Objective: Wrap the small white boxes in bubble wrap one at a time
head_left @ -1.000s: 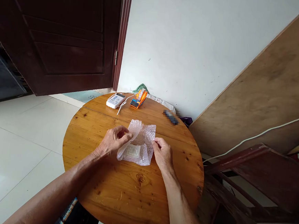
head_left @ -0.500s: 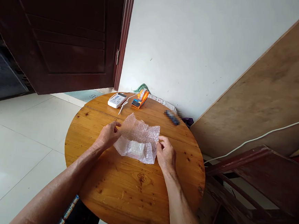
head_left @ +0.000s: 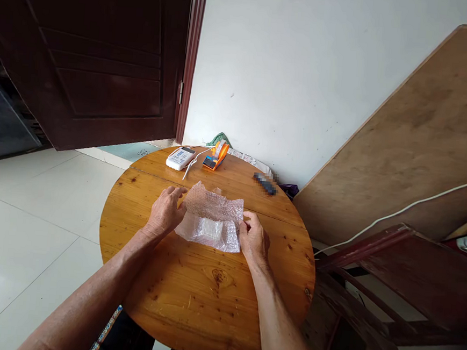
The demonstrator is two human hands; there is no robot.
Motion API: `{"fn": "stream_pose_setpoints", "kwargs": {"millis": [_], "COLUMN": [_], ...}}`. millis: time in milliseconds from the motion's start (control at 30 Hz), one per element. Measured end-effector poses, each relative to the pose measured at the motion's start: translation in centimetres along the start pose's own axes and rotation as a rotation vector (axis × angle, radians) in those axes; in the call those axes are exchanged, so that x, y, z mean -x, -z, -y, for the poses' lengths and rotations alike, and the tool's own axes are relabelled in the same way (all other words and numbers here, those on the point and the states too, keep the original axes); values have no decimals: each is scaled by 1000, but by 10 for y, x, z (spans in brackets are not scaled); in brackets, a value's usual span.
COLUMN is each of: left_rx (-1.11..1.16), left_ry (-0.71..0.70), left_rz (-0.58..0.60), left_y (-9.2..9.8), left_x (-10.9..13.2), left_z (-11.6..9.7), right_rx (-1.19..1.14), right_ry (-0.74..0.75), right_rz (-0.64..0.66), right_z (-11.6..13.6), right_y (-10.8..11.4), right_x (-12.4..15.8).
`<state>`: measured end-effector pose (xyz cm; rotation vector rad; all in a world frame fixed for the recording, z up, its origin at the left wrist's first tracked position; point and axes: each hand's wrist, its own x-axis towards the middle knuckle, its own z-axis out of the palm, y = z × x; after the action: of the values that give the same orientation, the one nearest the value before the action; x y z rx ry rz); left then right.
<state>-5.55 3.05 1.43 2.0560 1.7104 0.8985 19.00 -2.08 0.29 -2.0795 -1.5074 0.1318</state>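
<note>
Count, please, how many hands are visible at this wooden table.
2: the left hand is at the left side of the bubble wrap, the right hand at its right edge.

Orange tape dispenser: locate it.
Head view: the orange tape dispenser sits far back on the table, right of the white device, beyond the bubble wrap.

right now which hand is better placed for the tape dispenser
Probably the left hand: it is nearer the tape dispenser, while the right hand touches the right edge of the bubble wrap.
</note>
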Motion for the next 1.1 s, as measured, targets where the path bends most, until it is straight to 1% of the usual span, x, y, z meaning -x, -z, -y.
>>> {"fn": "stream_pose_setpoints", "kwargs": {"millis": [33,67,100,167,233,300,400,467,567,633,667,733,800,833,900,933,1000,1033,1100], "left_rx": [18,43,72,136,176,179,118,64,33,46,54,68,128,170,263,301,334,319,235], "left_ry": [-53,-113,-177,-307,-375,-375,-335,-345,-464,-595,-622,-631,-629,-614,-548,-511,-437,-409,-333], "left_rz": [-20,-16,14,140,283,358,361,376,477,628,702,810,852,862,822,766,579,469,291], "left_y": [3,6,9,15,17,18,21,27,40,47,50,55,59,60,63,63,59,55,42], "left_x": [1,3,5,10,12,12,11,14,36,59,71,92,102,102,96,89,75,68,57], "left_z": [-4,-8,-13,-23,-31,-36,-41,-45,-52,-55,-56,-55,-53,-52,-54,-55,-57,-57,-52], "right_rx": [-2,-4,-8,-18,-29,-39,-52,-54,-48,-45,-47,-57,-64,-65,-58,-52,-39,-36,-40], "right_ry": [-5,-6,-5,2,8,8,13,10,-5,-5,1,20,32,32,24,17,1,-5,0], "right_rz": [5,7,4,-5,-11,-16,-15,-1,22,21,18,14,18,21,26,28,33,37,38], "right_z": [0,-1,-1,-2,-2,-3,-2,-1,0,0,-1,-1,-2,-2,-2,-1,-1,-1,-1], "right_y": [0,-1,-1,-2,-3,-3,-3,-2,0,0,0,0,0,0,0,0,1,1,1], "right_x": [0,0,0,0,-1,-1,-1,0,0,-1,-1,-1,-2,-2,-2,-2,-2,-1,-1]}}
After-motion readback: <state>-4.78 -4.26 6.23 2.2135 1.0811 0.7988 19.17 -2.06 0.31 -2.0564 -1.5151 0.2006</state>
